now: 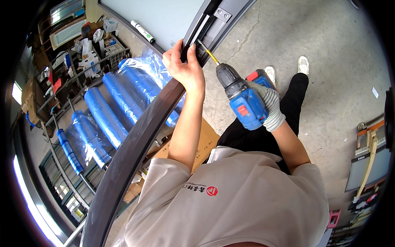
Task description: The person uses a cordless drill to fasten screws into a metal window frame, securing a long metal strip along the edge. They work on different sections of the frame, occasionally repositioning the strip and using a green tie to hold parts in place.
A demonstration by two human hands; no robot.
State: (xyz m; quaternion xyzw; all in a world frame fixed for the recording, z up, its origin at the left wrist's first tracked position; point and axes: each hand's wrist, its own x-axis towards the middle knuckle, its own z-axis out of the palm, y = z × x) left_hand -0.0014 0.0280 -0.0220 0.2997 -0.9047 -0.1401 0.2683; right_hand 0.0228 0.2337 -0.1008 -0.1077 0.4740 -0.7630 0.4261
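A blue cordless drill [247, 109] with a black chuck is gripped in my right hand [269, 101], which wears a grey-white glove. Its yellow-shanked bit [213, 57] points up and left, the tip reaching into the channel of a dark metal frame [158, 110]. Bare, my left hand [188, 75] holds the frame's edge beside that tip, thumb and forefinger bent round it. Whether a small screw sits between these fingers is hidden. Further up the channel, a small metal plate [222, 15] with two screws is visible.
A white marker [142, 32] lies by the pale panel [160, 16] beyond the frame. Several blue film-wrapped rolls [106, 117] rest on a rack at left, near a cluttered shelf with a grey crate [116, 51]. Cardboard [207, 138] lies below my left arm; framed panels [368, 164] stand far right.
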